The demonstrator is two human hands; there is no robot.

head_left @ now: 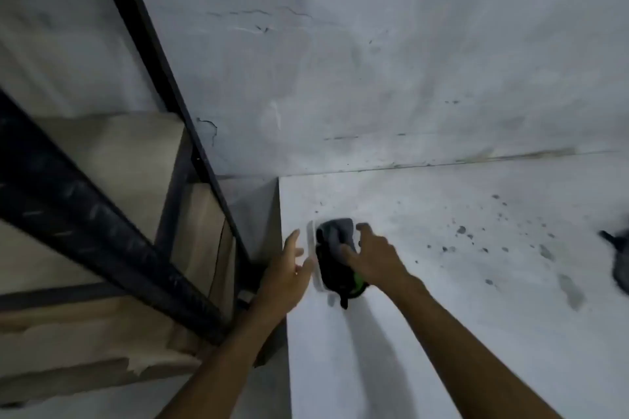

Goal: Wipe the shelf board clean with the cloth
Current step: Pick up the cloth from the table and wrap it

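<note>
The white shelf board [442,299] fills the lower right and carries dark spots and smears toward its right side. Near its left edge lies a bundled cloth [335,236], dark grey and black with a green patch. My right hand [374,257] is on the cloth, thumb on top and fingers curled round its far side. My left hand [289,270] hovers at the board's left edge, fingers apart, holding nothing. A narrow white object [313,250] lies between my left hand and the cloth. The picture is blurred.
A black metal rack frame [85,214] slants across the left, with cardboard boxes [112,160] behind it. A cracked grey wall [340,61] rises behind the board. A dark object [617,262] is cut off at the right edge.
</note>
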